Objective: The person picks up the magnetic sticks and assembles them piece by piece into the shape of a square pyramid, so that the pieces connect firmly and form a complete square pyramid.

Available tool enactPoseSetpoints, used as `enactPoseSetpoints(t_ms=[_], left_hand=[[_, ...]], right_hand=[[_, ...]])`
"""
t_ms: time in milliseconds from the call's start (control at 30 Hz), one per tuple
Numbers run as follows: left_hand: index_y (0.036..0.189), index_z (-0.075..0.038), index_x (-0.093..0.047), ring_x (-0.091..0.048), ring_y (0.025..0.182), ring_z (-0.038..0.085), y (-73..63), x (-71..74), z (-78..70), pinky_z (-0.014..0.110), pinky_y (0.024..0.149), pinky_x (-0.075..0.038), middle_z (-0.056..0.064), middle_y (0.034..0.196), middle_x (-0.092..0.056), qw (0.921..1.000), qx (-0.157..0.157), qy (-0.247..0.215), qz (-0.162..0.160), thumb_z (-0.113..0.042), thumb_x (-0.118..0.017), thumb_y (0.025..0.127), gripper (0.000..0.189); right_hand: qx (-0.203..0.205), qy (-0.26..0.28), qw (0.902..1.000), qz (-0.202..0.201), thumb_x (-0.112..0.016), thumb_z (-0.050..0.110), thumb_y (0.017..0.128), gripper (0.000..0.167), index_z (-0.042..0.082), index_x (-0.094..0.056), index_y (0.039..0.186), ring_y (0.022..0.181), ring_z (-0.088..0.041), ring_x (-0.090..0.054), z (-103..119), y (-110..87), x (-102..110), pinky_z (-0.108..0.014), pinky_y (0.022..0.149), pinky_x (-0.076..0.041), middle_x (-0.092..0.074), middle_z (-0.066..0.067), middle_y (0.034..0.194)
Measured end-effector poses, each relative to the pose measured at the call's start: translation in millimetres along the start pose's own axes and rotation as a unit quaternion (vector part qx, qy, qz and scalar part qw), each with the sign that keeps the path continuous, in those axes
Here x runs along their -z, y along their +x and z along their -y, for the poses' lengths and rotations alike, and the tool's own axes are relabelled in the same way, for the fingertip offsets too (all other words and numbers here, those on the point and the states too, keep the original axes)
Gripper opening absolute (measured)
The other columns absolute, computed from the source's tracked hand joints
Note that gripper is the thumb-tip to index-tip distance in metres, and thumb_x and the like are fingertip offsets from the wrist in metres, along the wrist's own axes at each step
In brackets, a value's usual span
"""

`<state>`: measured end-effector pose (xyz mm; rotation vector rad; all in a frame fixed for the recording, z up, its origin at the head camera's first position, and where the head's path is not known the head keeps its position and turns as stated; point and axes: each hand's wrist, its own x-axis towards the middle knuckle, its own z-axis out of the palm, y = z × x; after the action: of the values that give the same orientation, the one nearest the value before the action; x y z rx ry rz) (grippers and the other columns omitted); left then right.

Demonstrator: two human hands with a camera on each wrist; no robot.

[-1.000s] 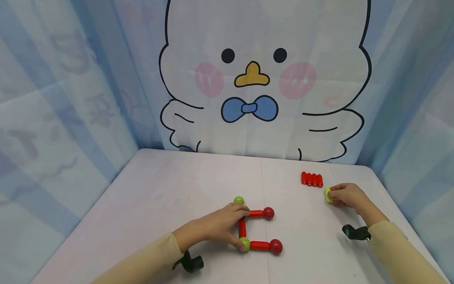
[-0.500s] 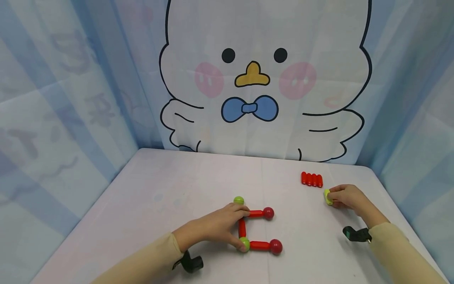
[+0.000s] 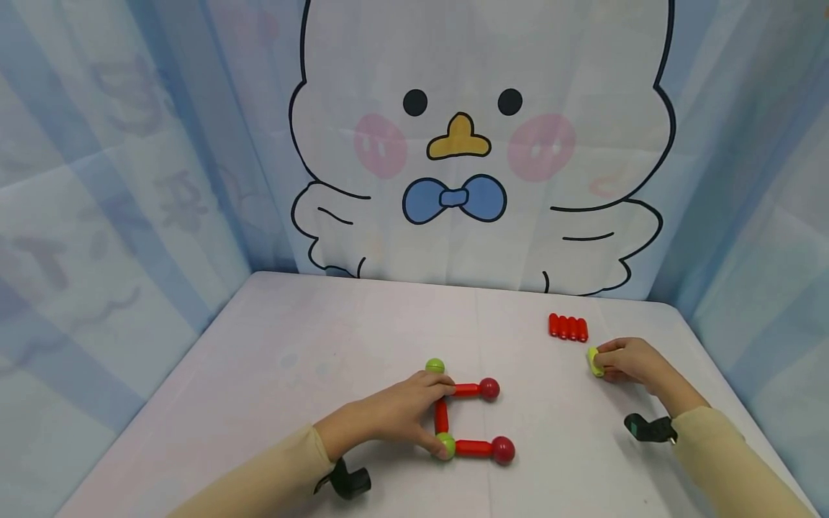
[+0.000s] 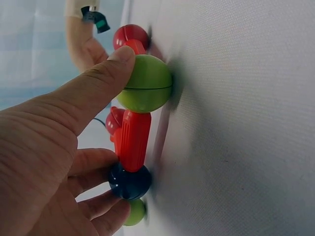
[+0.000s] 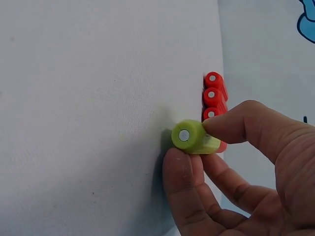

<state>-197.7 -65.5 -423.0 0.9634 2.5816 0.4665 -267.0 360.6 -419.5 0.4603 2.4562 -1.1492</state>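
R grip (image 3: 630,360): pinching lime rod (image 5: 193,136) btwn thumb/fingers | L grip (image 3: 404,408): holding rod frame (image 4: 134,141), thumb@grn ball (image 4: 147,84)

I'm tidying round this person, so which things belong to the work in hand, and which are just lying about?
In use:
yellow-green rod, pinched by the right hand
ball-and-rod piece, held by the left hand

Lying about:
four red rods, side by side, untouched; possibly spares

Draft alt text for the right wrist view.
Right hand pinching a yellow-green rod between thumb and fingers, its round end with a pale disc facing the camera. Beyond it, red rods lie side by side on a pale table.
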Motion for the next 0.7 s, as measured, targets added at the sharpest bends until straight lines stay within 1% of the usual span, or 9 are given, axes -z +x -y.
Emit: enactPoseSetpoints(t_ms=[200,433,700], left_hand=[[0.15,-0.019,-0.053,-0.039,0.145,0.015,0.0,-0.4,-0.2,0.036,0.116,-0.044,-0.005,0.157,-0.045,1.0,0.0,0.002,0.0,-0.057,-0.088,0.075,0.091],[0.149,-0.019,-0.053,-0.04,0.144,0.015,1.0,-1.2,-0.1,0.035,0.116,-0.044,-0.005,0.155,-0.046,1.0,0.0,0.004,-0.002,-0.057,-0.089,0.074,0.091],[0.149,-0.019,-0.053,-0.04,0.144,0.015,0.8,-0.7,-0.3,0.036,0.116,-0.044,-0.005,0.156,-0.046,1.0,-0.001,0.004,-0.001,-0.057,-0.089,0.074,0.091]], right_hand=[[0.0,0.0,1.0,0.005,-0.068,0.016,0.096,0.052,-0.013,-0.048,0.134,0.088,-0.023,-0.063,0,-2.5,-2,-0.027,0.077,-0.061,-0.057,-0.029,0.118],[0.007,-0.01,0.9999,0.012,-0.068,0.016,0.096,0.052,-0.014,-0.047,0.133,0.089,-0.024,-0.062,4,-9.6,-5,-0.028,0.078,-0.061,-0.055,-0.032,0.12],[0.01,-0.012,0.9997,0.021,-0.068,0.016,0.097,0.051,-0.013,-0.047,0.132,0.088,-0.023,-0.063,6,-15.9,-7,-0.027,0.078,-0.061,-0.055,-0.032,0.119]])
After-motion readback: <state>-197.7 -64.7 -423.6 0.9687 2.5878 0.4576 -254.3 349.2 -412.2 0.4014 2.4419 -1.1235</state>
